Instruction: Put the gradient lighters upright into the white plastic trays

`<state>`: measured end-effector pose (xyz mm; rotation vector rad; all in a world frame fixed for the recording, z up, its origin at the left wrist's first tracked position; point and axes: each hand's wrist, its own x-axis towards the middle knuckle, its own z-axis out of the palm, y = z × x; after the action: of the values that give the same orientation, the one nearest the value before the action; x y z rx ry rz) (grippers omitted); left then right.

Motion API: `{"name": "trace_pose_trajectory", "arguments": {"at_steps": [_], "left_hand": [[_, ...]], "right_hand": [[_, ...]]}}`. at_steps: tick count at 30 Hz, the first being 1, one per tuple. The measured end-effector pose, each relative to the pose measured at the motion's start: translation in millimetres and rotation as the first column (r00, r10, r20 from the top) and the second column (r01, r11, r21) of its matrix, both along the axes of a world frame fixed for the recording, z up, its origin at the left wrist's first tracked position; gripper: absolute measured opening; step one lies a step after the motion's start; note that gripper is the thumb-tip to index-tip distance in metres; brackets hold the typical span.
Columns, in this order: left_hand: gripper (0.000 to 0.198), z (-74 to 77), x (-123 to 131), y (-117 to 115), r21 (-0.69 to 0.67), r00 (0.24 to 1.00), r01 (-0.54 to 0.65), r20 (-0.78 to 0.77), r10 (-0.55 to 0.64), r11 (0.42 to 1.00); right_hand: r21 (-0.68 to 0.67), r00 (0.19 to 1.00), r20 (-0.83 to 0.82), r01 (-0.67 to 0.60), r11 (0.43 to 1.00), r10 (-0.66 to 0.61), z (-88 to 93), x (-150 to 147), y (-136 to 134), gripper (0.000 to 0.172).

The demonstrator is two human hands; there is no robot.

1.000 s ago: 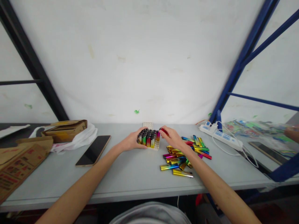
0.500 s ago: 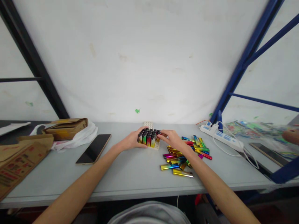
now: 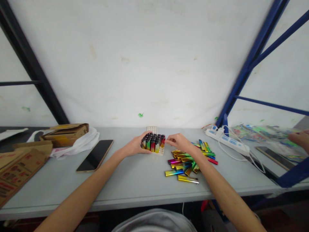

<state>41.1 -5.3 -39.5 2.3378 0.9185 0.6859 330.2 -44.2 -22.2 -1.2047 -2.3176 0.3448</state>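
Observation:
Cigarette lighters (image 3: 153, 146) with black tops and shiny coloured bodies stand upright in rows in a pale tray (image 3: 158, 152) with holes. My left hand (image 3: 137, 144) is closed around the left side of the rows, thumb at the front and fingers behind. Just right of the outermost red lighter (image 3: 162, 140) is my right hand (image 3: 179, 142), its fingers loosely bent and slightly apart, with nothing visible in them. Under and beside the right forearm lies a loose heap of metallic lighters (image 3: 184, 163) in gold, blue, red and green.
A phone (image 3: 95, 156) lies left of my left arm. Cardboard boxes (image 3: 66, 135) and a white plastic bag (image 3: 79, 144) sit at the left. A power strip (image 3: 228, 141) with cables is on the right. Another person's hand (image 3: 299, 140) shows at the far right, near a second phone (image 3: 274, 158).
My right hand has moved slightly right, away from the lighter at the right end of the rows, which now stands uncovered. My left hand stays around the lighters.

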Motion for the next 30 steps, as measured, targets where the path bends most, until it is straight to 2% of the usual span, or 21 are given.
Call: {"name": "trace_pose_trajectory", "arguments": {"at_steps": [4, 7, 9, 17, 21, 27, 30], "left_hand": [[0.102, 1.1, 0, 0, -0.007, 1.0, 0.007, 0.001, -0.007, 1.0], [0.101, 1.3, 0, 0, -0.019, 1.0, 0.013, 0.004, -0.012, 1.0], [0.101, 1.0, 0, 0, -0.02, 1.0, 0.007, 0.004, -0.006, 1.0], [0.101, 0.0, -1, 0, -0.029, 1.0, 0.012, 0.018, -0.012, 0.999], [0.101, 0.0, -1, 0, -0.027, 1.0, 0.016, 0.022, -0.015, 1.0], [0.101, -2.1, -1, 2, -0.016, 1.0, 0.019, 0.015, -0.018, 1.0], [0.101, -3.2, -1, 3, -0.011, 1.0, 0.018, 0.016, -0.018, 1.0]], "right_hand": [[-0.148, 1.0, 0.01, -0.021, 0.989, 0.022, 10.3, 34, -3, 0.03], [-0.282, 0.996, 0.082, -0.013, 0.959, 0.037, 9.4, 55, -3, 0.031], [-0.313, 0.995, 0.087, -0.02, 0.95, 0.049, 6.7, 63, -2, 0.032], [-0.304, 0.995, 0.098, 0.021, 0.953, 0.009, -4.2, 60, 5, 0.022], [-0.205, 0.996, 0.074, 0.065, 0.977, -0.05, -3.1, 53, 4, 0.027], [-0.081, 0.972, -0.203, 0.1, 0.992, -0.114, 7.3, 39, 2, 0.04], [-0.092, 0.924, -0.367, 0.081, 0.993, -0.109, 6.6, 30, 5, 0.043]]}}
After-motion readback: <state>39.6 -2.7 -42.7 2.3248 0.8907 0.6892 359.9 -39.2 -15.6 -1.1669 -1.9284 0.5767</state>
